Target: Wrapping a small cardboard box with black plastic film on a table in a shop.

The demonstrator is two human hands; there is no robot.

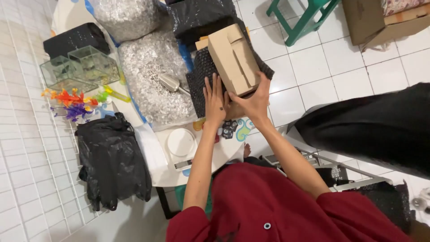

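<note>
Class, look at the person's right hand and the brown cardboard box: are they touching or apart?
Touching. The head view shows the right hand clasped around the lower end of the cardboard box, fingers wrapped over its edge with no gap, above the black bubble wrap.

At centre frame I saw the left hand [216,102] lying flat on black bubble wrap [201,74], while the right hand [255,101] cupped the near end of a brown cardboard box [233,58] resting on it. Left of them lay a heap of silvery bits [148,76] with a metal scoop [170,83]. Lower left sat black plastic bags [112,161].
</note>
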